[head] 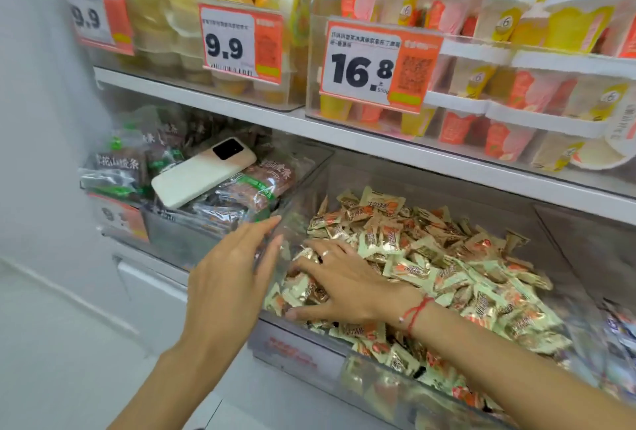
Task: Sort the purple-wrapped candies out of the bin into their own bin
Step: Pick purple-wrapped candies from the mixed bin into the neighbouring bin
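Observation:
A clear plastic bin [347,354] on the lower shelf is heaped with pale green and orange wrapped candies [457,274]. My right hand [340,278] lies flat on the pile at the bin's left end, fingers spread and pressing into the candies. My left hand [234,278] is held with straight fingers against the bin's clear left wall, fingertips near its top corner. At the far right edge some blue-purple wrapped candies [619,326] show, blurred. No purple candy is visible among the pile under my hands.
Left of the candy bin stands another clear bin [179,233] of dark snack packs, with a white phone [203,171] lying on top. The shelf above [241,109] carries bins of jelly cups behind orange price tags [375,64]. A white wall closes the left side.

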